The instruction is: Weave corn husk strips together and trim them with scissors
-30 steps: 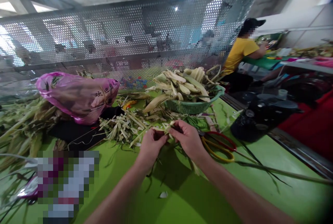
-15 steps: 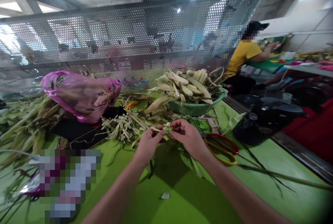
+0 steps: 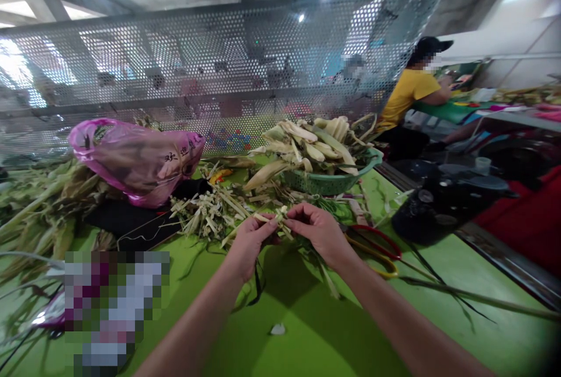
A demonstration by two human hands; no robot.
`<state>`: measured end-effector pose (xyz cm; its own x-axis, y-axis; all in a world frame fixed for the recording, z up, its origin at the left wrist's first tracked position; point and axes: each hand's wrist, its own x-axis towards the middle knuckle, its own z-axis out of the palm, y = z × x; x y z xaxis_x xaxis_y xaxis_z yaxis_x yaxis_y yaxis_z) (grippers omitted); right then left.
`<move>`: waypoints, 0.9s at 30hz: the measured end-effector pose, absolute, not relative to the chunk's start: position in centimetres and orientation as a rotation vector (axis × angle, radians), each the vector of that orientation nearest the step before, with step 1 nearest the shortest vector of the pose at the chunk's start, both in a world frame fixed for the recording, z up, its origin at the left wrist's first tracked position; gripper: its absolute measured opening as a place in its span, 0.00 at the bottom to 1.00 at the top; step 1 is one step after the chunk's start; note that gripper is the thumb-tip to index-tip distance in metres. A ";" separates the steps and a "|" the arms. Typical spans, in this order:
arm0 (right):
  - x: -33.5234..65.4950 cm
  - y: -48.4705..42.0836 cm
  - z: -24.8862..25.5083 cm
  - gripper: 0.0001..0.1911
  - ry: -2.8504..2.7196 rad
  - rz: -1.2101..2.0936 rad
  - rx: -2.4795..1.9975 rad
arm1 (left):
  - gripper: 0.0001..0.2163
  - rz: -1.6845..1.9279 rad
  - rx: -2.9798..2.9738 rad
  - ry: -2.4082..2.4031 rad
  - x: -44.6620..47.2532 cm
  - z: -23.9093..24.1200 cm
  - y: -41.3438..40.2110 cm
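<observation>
My left hand [image 3: 250, 238] and my right hand [image 3: 318, 231] meet above the green table [image 3: 307, 330], both pinched on a small piece of pale folded leaf strips [image 3: 279, 217] held between the fingertips. Dark green leaf strands hang down from it toward the table. Just beyond my hands lies a heap of cut pale leaf pieces [image 3: 210, 213]. Scissors with red and yellow handles [image 3: 372, 248] lie on the table right beside my right hand.
A green basket [image 3: 333, 181] piled with pale leaf bundles stands behind. A pink plastic bag [image 3: 135, 161] and long leaves [image 3: 39, 207] lie at left. A black appliance [image 3: 442, 201] sits at right. A person in a yellow shirt [image 3: 407, 93] sits beyond. A perforated metal screen [image 3: 197, 73] backs the table.
Both hands stay together on the leaf piece, with the fingers shifting slightly as they work it. The view has tilted a little.
</observation>
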<state>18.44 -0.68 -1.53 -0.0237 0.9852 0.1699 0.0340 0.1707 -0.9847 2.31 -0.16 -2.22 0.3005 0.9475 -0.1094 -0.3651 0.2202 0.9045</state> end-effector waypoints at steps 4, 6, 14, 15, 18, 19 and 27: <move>18.1 -0.8 -1.4 0.16 -1.250 1.103 -1.123 | 0.15 1.066 0.932 0.794 2.4 -2.2 -0.2; 18.1 -0.9 -1.4 0.16 -1.238 1.112 -1.132 | 0.15 1.065 0.944 0.788 2.5 -2.1 -0.2; 18.0 -0.9 -1.5 0.14 -1.292 1.118 -1.127 | 0.13 1.085 0.975 0.798 2.5 -2.1 -0.2; 18.0 -0.9 -1.4 0.14 -1.321 1.099 -1.128 | 0.13 1.090 0.989 0.802 2.5 -2.2 -0.2; 18.1 -1.2 -1.1 0.11 -1.441 0.933 -1.146 | 0.10 1.152 1.031 0.822 2.6 -2.3 0.0; 18.1 -1.3 -0.9 0.10 -1.484 0.847 -1.144 | 0.09 1.176 1.042 0.835 2.6 -2.4 0.1; 18.1 -1.8 -0.8 0.10 -1.853 0.447 -1.041 | 0.05 1.193 1.227 0.905 2.6 -2.8 0.2</move>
<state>18.07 -1.84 -0.75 -0.2060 0.8101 0.5489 0.4708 0.5738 -0.6702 2.65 0.15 -2.79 0.1877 0.9778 0.0932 -0.1737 -0.0604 0.9829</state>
